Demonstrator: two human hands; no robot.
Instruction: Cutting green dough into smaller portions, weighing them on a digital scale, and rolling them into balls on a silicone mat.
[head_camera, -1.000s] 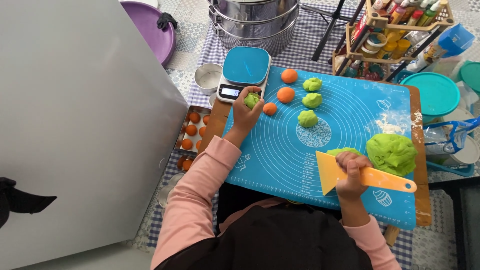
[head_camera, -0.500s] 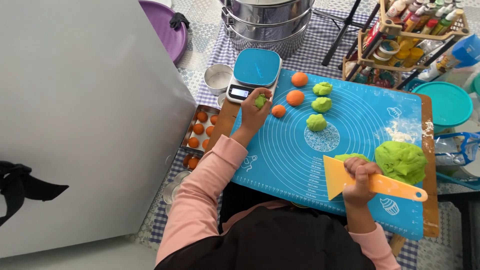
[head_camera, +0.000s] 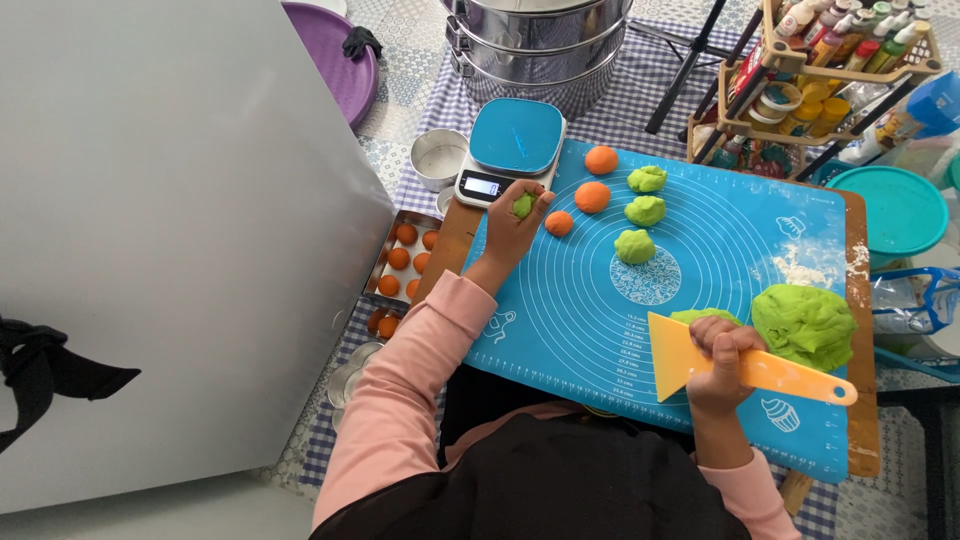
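The left hand (head_camera: 515, 228) has its grip closed on a small green dough ball (head_camera: 523, 205) beside the scale (head_camera: 510, 148), while the right hand (head_camera: 722, 352) grips the yellow scraper (head_camera: 745, 364) near the big green dough (head_camera: 803, 325).

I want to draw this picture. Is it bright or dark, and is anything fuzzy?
Head view: bright, even light with soft shadows; the blue mat, green dough and both hands look sharp. The metal steamer shines with glare. The big white board looks plain and washed out.
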